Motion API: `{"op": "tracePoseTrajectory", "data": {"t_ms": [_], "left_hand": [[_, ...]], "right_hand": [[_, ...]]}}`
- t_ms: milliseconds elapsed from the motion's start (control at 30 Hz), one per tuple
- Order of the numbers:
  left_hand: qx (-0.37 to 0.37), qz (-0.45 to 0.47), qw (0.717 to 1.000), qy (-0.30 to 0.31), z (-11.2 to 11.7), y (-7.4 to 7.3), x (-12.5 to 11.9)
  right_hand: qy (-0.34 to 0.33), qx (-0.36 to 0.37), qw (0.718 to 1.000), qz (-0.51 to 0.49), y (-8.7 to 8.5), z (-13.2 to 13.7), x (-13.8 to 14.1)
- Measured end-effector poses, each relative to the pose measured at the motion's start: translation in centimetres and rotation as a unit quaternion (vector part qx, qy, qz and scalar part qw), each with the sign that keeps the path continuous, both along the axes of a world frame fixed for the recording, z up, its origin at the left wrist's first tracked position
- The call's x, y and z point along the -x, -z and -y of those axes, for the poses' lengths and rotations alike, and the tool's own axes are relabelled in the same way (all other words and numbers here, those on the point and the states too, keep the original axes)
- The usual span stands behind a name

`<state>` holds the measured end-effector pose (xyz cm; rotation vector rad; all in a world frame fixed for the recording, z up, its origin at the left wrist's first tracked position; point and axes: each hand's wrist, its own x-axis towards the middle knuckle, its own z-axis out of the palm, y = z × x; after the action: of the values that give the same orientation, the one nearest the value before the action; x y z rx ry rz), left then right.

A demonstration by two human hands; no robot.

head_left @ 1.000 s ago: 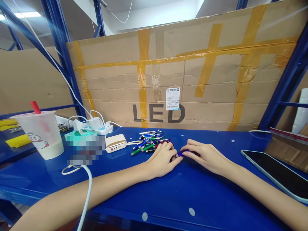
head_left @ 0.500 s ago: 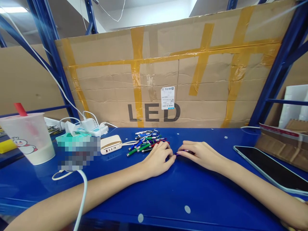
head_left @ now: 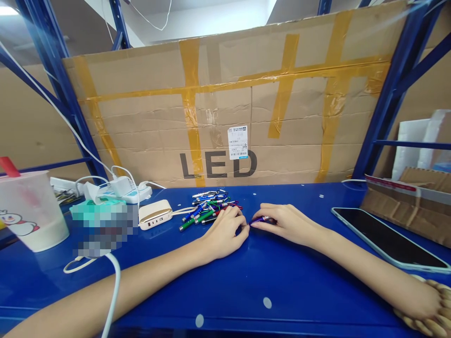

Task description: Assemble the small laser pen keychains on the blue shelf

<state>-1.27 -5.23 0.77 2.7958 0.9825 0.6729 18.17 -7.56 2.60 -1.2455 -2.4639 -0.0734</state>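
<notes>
Slim purple pen pinched in right hand fingers, its tip out at 9 o'clock, just beside curled left hand, grip there unclear; loose pen pile sits at that hand's 11 o'clock.

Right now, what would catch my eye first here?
A big taped cardboard sheet printed LED stands at the back of the blue metal shelf. In front of it lies a heap of colourful pen-like sticks, and at centre the left hand and right hand meet at a purple one.
</notes>
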Motion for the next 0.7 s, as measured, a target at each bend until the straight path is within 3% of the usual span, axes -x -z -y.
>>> {"op": "tracePoseTrajectory", "data": {"t_ms": [700], "left_hand": [[0.005,0.034,0.999,-0.022,0.06,-0.08,0.19]], "right_hand": [[0.003,-0.026,1.0,-0.01,0.32,-0.2,-0.15]]}}
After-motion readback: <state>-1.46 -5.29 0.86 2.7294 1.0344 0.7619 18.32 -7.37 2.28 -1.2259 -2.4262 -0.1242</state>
